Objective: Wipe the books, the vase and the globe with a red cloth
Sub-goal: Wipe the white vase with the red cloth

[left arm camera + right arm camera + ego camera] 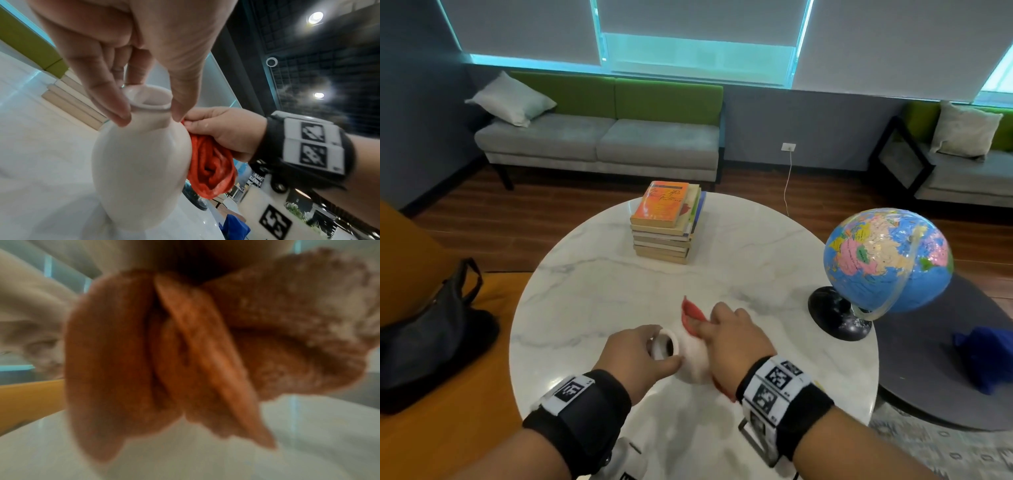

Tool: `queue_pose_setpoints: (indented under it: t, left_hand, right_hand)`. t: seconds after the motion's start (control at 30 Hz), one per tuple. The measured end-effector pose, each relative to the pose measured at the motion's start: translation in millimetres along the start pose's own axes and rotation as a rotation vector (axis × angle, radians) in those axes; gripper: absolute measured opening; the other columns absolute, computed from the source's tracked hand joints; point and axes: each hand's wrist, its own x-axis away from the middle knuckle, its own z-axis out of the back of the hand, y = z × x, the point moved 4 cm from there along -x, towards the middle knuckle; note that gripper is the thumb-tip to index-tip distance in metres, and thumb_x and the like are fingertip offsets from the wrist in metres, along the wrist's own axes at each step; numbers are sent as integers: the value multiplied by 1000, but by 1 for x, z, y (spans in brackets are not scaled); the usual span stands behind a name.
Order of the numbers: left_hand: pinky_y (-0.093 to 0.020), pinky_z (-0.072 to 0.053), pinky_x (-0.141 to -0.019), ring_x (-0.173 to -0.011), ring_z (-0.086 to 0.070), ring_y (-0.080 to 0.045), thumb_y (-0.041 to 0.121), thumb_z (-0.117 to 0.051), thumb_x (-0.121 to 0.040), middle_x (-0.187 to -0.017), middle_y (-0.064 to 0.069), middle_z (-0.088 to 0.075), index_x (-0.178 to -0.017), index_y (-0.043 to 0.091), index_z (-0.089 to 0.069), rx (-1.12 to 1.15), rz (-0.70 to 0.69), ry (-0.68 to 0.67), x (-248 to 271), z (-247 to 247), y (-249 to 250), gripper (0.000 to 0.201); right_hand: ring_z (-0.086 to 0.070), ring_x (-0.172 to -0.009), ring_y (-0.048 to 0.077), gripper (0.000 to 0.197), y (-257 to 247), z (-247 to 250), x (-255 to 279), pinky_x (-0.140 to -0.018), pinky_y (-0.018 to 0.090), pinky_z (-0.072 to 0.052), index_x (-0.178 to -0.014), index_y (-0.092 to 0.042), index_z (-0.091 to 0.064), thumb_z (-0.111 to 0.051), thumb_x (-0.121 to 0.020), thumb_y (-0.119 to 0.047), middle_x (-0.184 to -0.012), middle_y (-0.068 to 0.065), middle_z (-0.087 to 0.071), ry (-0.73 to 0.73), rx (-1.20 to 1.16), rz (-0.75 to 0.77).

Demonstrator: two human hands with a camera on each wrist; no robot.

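Step in hand: the vase (135,162) is judged to be under wiping; the books (667,224) and globe (887,260) are not being touched.
Left hand (635,358): the vase neck is pinched just under the rim, fingers on one side and the thumb on the other, as shown in the left wrist view. The hand comes down on the neck from above, with the wrist on the near side.
Vase: it stands on the table (585,308) near the front edge, between the two hands, with its mouth open upward.
Red cloth (211,167): it is bunched against the right flank of the vase, and loose folds hang below the hand. In the right wrist view it fills the frame and is blurred.
Right hand (732,339): the fingers are curled round the bunched cloth, which is pressed to the shoulder of the vase. The knuckles face up and the wrist lies to the right of the vase.
Method: the neck grip should be kept firm so that side pressure is countered. The cloth should be carried round the belly and down to the foot. The vase may be turned by the neck so that the far side is reached.
Risk: the narrow foot could let the vase tip or slide on the smooth top if it is pushed hard from one side.
Books: stacked at the far middle of the table, well apart from the hands.
Globe: on its stand at the right edge of the table.
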Motion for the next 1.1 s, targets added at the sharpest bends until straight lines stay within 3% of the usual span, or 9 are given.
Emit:
queue_pose_setpoints:
  t: [0.07,0.13,0.27,0.47,0.63,0.73,0.83,0.93,1.1]
  left_hand:
    - [-10,-39,-56,-61,-52,-2,33,-77,-70,-62,9,-58,-76,31,-57,-9,-30,-8,3,0,0,21]
    - [-13,-39,-56,-56,-49,-6,32,-74,-69,-57,8,-55,-79,25,-62,-9,-48,-15,5,1,-5,17]
    - [-12,-39,-56,-55,-48,-4,29,-74,-70,-58,8,-55,-80,22,-63,13,-67,-28,6,4,-16,17]
    - [-11,-39,-56,-56,-49,-4,29,-72,-70,-57,10,-54,-78,20,-61,-43,-111,-30,8,2,-14,16]
    - [-10,-38,-58,-63,-53,-6,35,-70,-73,-68,7,-61,-82,23,-60,-122,-176,-45,8,-3,-1,17]
    - [-11,-42,-60,-62,-56,-6,38,-71,-70,-67,6,-63,-81,26,-60,-74,-118,-34,9,-2,-9,19]
    - [-11,-43,-60,-64,-59,-6,33,-76,-72,-68,4,-65,-79,28,-61,11,-10,-12,7,2,-22,18]
    - [-14,-45,-63,-70,-65,-8,37,-75,-74,-73,7,-68,-80,34,-56,55,61,-37,1,1,-26,21]
    - [-23,-49,-67,-71,-64,-14,31,-72,-76,-77,7,-65,-76,25,-60,72,97,-9,-2,2,-31,14]
  right_hand:
    - [-41,-109,25,64,28,-2,-12,-97,35,-42,-138,-50,-31,-57,-86,-23,-113,-2,-39,-14,-22,-101]
    - [-49,-110,26,48,56,-14,-16,-99,30,-39,-138,-46,-38,-44,-94,-28,-114,1,-43,-43,-138,-199]
    - [-53,-101,24,47,74,-26,0,-92,29,-42,-140,-44,-37,-32,-98,-23,-105,0,-43,-88,-167,-228]
    - [-49,-110,28,52,14,0,-10,-94,34,-42,-141,-37,-36,-46,-92,-23,-115,1,-46,-58,-69,-52]
    - [-50,-102,27,34,-40,7,-6,-80,32,-38,-124,-28,-54,-52,-90,-28,-107,2,-50,-104,4,85]
    - [-47,-106,27,40,-39,-2,10,-82,30,-36,-135,-27,-44,-44,-95,-24,-117,3,-50,-80,-48,134]
    - [-41,-102,24,60,-22,-16,27,-82,32,-40,-144,-40,-27,-43,-92,-14,-116,-3,-46,-103,-24,163]
    - [-37,-96,17,73,-2,-25,30,-83,27,-42,-143,-51,-21,-45,-88,-11,-109,-10,-44,9,-110,77]
    - [-48,-98,16,52,46,-40,19,-89,26,-43,-144,-44,-27,-34,-98,-21,-100,-9,-43,115,-326,-219]
